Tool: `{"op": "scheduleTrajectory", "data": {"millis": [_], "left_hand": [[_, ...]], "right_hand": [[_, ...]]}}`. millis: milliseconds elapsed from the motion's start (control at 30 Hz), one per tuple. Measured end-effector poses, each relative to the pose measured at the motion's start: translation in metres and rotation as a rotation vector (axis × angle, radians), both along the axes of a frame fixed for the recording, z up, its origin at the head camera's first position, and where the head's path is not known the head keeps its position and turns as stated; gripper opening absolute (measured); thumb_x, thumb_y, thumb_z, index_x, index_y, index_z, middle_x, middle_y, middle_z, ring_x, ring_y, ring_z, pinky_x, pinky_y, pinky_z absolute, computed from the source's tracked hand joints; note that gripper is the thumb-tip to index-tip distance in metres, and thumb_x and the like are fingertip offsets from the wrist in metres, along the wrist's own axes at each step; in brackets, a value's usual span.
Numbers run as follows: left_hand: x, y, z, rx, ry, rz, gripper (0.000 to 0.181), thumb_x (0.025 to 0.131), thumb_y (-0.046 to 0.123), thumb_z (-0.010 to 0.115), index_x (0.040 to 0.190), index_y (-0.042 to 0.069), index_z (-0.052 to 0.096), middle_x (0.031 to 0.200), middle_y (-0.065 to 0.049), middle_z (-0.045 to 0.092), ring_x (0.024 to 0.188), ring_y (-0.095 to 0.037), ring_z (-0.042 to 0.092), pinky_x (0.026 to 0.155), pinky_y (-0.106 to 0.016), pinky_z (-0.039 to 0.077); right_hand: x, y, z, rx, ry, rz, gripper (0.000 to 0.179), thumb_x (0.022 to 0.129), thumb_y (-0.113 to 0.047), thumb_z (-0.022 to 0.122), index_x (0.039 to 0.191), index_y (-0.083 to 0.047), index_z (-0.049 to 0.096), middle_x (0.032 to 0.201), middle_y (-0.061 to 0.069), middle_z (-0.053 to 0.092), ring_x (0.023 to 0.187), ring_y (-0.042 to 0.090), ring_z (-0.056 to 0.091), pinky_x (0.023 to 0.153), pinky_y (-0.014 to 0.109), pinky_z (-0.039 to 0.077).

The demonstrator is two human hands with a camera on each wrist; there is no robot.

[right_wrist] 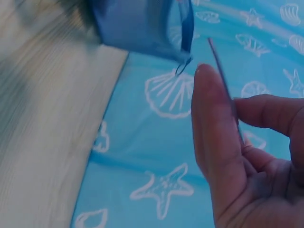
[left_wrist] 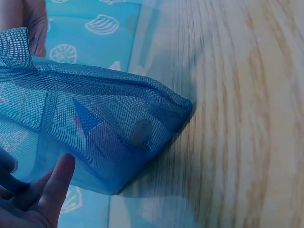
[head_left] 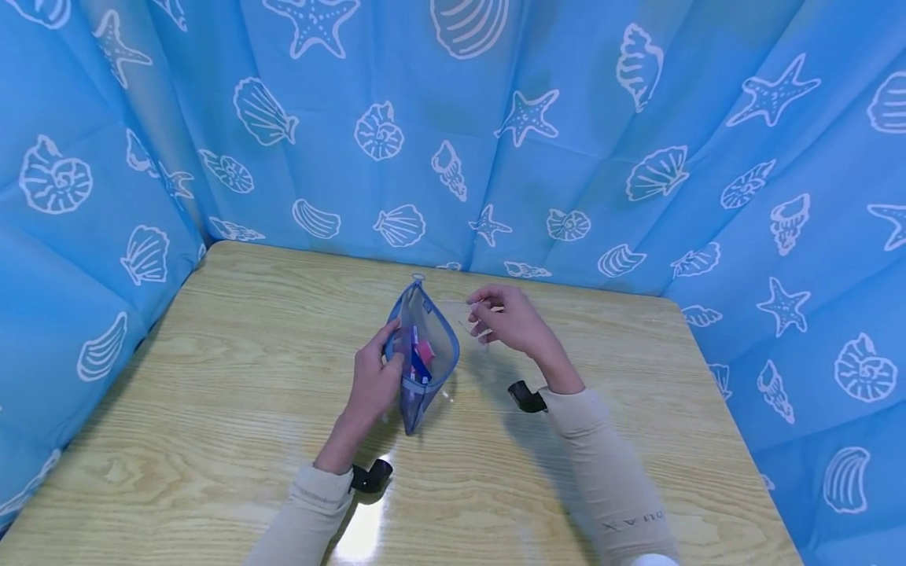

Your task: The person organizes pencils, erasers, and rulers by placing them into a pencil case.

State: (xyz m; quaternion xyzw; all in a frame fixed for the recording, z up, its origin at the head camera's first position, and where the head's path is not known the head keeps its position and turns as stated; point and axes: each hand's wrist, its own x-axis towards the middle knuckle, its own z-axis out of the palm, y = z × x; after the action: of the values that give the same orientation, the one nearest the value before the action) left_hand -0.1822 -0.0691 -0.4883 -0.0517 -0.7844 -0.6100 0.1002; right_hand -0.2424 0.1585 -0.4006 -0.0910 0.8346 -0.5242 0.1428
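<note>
A blue mesh zipper pouch (head_left: 442, 334) is held upright and gaping over the table. My left hand (head_left: 377, 373) grips its left edge, fingers inside the rim and thumb outside. Through the opening show a pink block (head_left: 425, 350) and a dark blue strip (head_left: 421, 366); the left wrist view shows a pointed blue shape (left_wrist: 87, 118) through the mesh. Right of the pouch mouth, my right hand (head_left: 513, 321) pinches a thin, flat, clear piece (right_wrist: 219, 61) between thumb and fingers. It appears edge-on in the right wrist view, so its outline is hidden there.
The wood-grain table (head_left: 233, 377) stretches out on both sides of the pouch. Blue shell-print curtains (head_left: 460, 102) hang behind its far edge and at both sides. A small black camera sits on each wrist. A ring pull (head_left: 418, 277) tops the pouch.
</note>
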Motion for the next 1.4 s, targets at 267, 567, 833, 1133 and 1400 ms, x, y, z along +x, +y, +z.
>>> {"op": "scheduleTrajectory", "data": {"millis": [267, 567, 833, 1133, 1400], "left_hand": [[0.001, 0.004, 0.001, 0.002, 0.007, 0.002, 0.058, 0.089, -0.002, 0.050, 0.146, -0.006, 0.049, 0.144, -0.027, 0.055, 0.126, -0.038, 0.058, 0.105, -0.051, 0.047], [0.000, 0.005, 0.000, -0.030, 0.027, 0.024, 0.057, 0.089, 0.000, 0.051, 0.146, -0.006, 0.049, 0.145, -0.026, 0.055, 0.109, -0.033, 0.060, 0.091, -0.045, 0.048], [-0.002, 0.005, -0.002, -0.043, 0.042, 0.035, 0.058, 0.088, 0.001, 0.051, 0.145, -0.007, 0.050, 0.140, -0.025, 0.060, 0.128, -0.033, 0.058, 0.106, -0.051, 0.047], [-0.002, 0.004, 0.000, -0.055, 0.058, 0.045, 0.059, 0.086, 0.000, 0.051, 0.144, -0.009, 0.050, 0.137, -0.026, 0.061, 0.119, -0.030, 0.059, 0.101, -0.049, 0.048], [-0.001, 0.002, 0.000, -0.035, 0.047, 0.025, 0.060, 0.086, 0.000, 0.051, 0.146, -0.008, 0.048, 0.137, -0.024, 0.062, 0.105, -0.032, 0.060, 0.085, -0.039, 0.047]], "right_hand": [[0.005, -0.033, -0.003, 0.097, 0.068, -0.017, 0.025, 0.103, -0.010, 0.050, 0.118, 0.004, 0.063, 0.094, 0.019, 0.064, 0.072, 0.024, 0.069, 0.068, 0.043, 0.062], [0.010, -0.058, -0.004, 0.199, 0.106, -0.024, 0.021, 0.101, -0.010, 0.052, 0.112, 0.004, 0.064, 0.089, 0.017, 0.068, 0.070, 0.023, 0.070, 0.061, 0.030, 0.057], [0.012, -0.068, 0.000, 0.249, 0.185, -0.067, 0.021, 0.100, -0.009, 0.051, 0.112, 0.003, 0.063, 0.068, 0.007, 0.063, 0.055, 0.015, 0.061, 0.052, 0.027, 0.048], [0.016, -0.074, -0.007, 0.295, 0.225, -0.013, 0.014, 0.098, -0.009, 0.056, 0.099, 0.001, 0.066, 0.067, 0.004, 0.062, 0.053, 0.012, 0.056, 0.049, 0.025, 0.044], [0.023, -0.060, -0.012, 0.244, 0.251, 0.049, 0.019, 0.100, -0.013, 0.059, 0.109, 0.000, 0.070, 0.090, 0.008, 0.069, 0.077, 0.019, 0.065, 0.067, 0.031, 0.055]]}}
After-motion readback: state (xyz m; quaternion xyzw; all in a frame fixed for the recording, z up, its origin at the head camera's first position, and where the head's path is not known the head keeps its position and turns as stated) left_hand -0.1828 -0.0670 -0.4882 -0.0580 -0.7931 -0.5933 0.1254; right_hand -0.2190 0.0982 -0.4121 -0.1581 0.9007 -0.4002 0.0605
